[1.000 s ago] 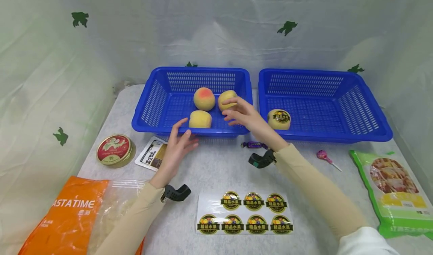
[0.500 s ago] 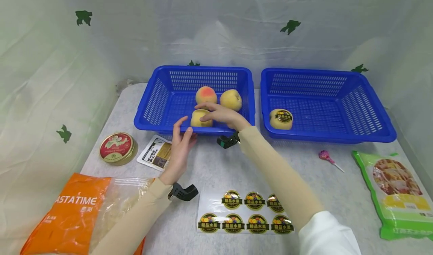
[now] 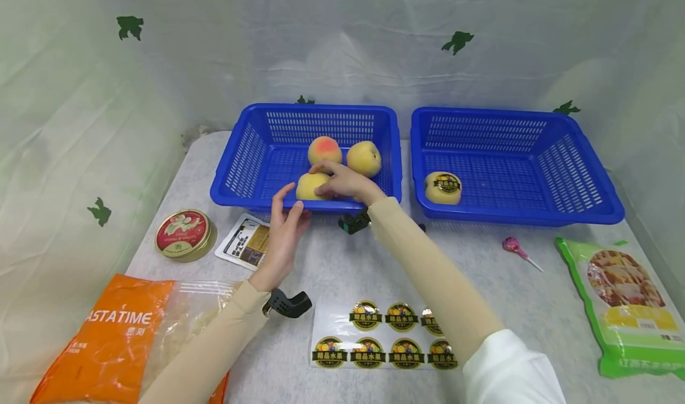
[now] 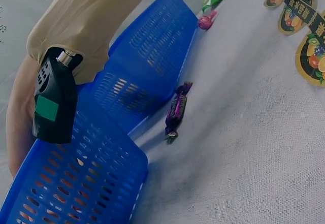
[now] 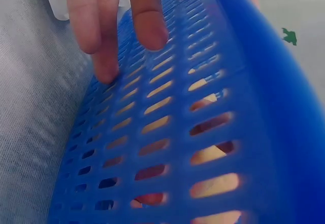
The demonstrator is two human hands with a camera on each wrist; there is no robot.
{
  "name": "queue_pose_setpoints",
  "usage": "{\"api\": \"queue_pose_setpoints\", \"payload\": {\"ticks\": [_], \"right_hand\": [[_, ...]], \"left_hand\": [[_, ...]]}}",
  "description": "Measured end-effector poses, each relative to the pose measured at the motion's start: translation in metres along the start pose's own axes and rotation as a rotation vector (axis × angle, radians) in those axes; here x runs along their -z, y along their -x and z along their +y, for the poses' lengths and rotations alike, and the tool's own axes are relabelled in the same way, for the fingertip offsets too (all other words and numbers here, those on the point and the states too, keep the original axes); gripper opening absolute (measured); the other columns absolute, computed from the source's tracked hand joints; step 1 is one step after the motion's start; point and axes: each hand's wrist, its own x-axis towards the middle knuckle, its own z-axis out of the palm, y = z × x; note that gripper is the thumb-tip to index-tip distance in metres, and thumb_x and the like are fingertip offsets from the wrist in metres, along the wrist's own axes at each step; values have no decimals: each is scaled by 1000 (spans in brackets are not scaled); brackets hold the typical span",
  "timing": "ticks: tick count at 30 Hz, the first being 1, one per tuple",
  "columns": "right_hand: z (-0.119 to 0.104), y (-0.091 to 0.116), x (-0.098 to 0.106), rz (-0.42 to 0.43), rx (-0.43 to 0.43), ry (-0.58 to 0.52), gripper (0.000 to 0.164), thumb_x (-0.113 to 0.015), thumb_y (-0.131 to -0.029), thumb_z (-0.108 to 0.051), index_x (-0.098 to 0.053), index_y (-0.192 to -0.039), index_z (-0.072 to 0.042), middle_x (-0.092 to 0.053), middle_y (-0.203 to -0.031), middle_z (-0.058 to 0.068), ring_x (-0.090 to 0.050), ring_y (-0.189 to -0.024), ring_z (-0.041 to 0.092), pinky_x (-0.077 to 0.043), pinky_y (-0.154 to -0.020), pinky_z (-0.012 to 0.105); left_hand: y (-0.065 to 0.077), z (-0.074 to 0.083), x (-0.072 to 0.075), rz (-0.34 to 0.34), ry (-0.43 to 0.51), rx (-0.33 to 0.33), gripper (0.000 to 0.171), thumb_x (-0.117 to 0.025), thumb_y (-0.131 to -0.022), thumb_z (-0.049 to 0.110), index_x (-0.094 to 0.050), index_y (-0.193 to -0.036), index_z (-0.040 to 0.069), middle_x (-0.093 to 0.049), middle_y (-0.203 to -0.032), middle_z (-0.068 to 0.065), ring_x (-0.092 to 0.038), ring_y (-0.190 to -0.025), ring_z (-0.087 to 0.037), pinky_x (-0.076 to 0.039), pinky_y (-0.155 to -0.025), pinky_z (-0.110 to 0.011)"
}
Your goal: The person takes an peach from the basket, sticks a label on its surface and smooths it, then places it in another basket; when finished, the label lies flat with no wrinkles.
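Observation:
Inside the left blue basket [image 3: 235, 200], my right hand [image 3: 346, 184] grips a yellow peach [image 3: 309, 185], thumb on the near side and fingers over the top. My left hand [image 3: 283, 234] is at that basket's near rim, its fingers extended. In the right wrist view, left-hand fingers [image 5: 147, 26] lie against the basket's slotted outer wall. Two more peaches are behind the gripped one: a red-blushed peach [image 3: 324, 151] and a yellow peach [image 3: 365, 159]. The right blue basket [image 3: 535, 215] holds a peach with a round black-and-gold label [image 3: 443, 188].
A sheet of round fruit stickers [image 3: 385, 335] lies in front, partly under the right sleeve. At left are a red-topped tin [image 3: 184, 234], a small packet [image 3: 246, 242] and an orange bag [image 3: 107, 344]. A lollipop [image 3: 514, 246], green bag [image 3: 626, 303] and purple-wrapped candy [image 4: 176, 113] lie around.
My right hand has moved left from the rear yellow peach to the near one and taken hold of it; that peach has shifted slightly left. The left hand has stayed by the rim.

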Motion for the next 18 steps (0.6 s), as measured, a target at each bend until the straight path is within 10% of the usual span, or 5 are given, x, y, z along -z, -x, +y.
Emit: {"api": "queue_pose_setpoints", "payload": {"ticks": [9, 18], "right_hand": [[-4, 13, 19, 52, -44, -138, 44, -63, -84, -19, -45, -125, -21, -53, -102, 10, -52, -79, 22, -44, -81, 43], [-20, 64, 56, 56, 114, -215, 45, -63, -85, -28, -45, -126, -29, -47, -120, 12, -54, -101, 27, -40, -90, 46]], "left_hand": [[0, 1, -1, 5, 29, 9, 38, -40, -97, 16, -32, -134, 21, -37, -106, -9, -40, -106, -35, -31, -98, -46], [0, 3, 1, -21, 26, 8, 41, -40, -97, 15, -30, -136, 18, -34, -111, -13, -39, -107, -35, -32, -99, -43]]}}
